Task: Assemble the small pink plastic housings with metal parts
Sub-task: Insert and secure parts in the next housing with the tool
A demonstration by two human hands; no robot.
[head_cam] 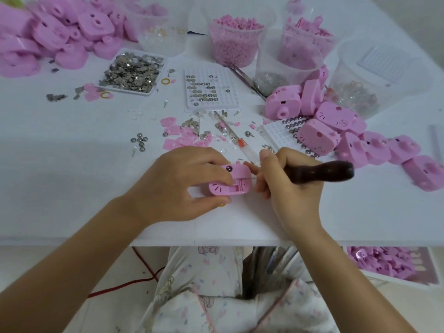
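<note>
- Mostly bare white table [72, 188] at near left; its front edge runs just below both wrists.
- Far side and right are crowded: metal parts [132, 70] in a tray, clear tubs [236, 42], and a heap of housings [317, 138] just beyond the right hand.
- Pink housing [230, 182] sits at near centre, close to the front edge.
- Left hand [182, 183] grips it, fingers curled over the top and thumb below.
- Right hand [288, 188] is just right of the housing, wrapped round a dark-handled tool [324, 173]; tip hidden.
</note>
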